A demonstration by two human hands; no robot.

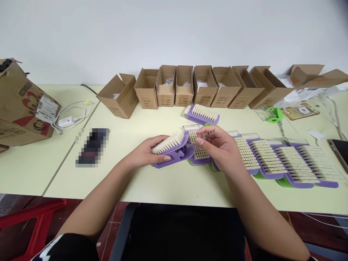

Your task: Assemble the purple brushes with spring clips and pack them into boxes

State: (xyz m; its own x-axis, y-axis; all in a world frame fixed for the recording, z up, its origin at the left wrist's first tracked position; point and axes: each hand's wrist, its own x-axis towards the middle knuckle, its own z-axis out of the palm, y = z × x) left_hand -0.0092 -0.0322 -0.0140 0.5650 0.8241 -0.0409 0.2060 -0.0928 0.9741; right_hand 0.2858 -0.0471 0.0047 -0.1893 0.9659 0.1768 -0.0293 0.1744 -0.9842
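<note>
A purple brush (174,156) with cream bristles is gripped in my left hand (145,151), tilted above the table, its two purple layers gaping apart at the right end. Close beside that gap, my right hand (227,150) pinches a small metal coil spring (208,134) between thumb and fingers. Behind my hands lies another bristled brush (200,154), partly covered by the right hand. Several similar brushes (268,156) with purple and green bodies lie in a slanted row to the right. One more brush (205,112) rests farther back, near the boxes.
Several open cardboard boxes (146,92) line the wall, some with plastic bags inside. A green clamp-like part (275,115) lies at right. Leftward are a pixelated dark object (92,148), a white cable (66,121) and a large carton (24,108). A red stool (40,221) stands below.
</note>
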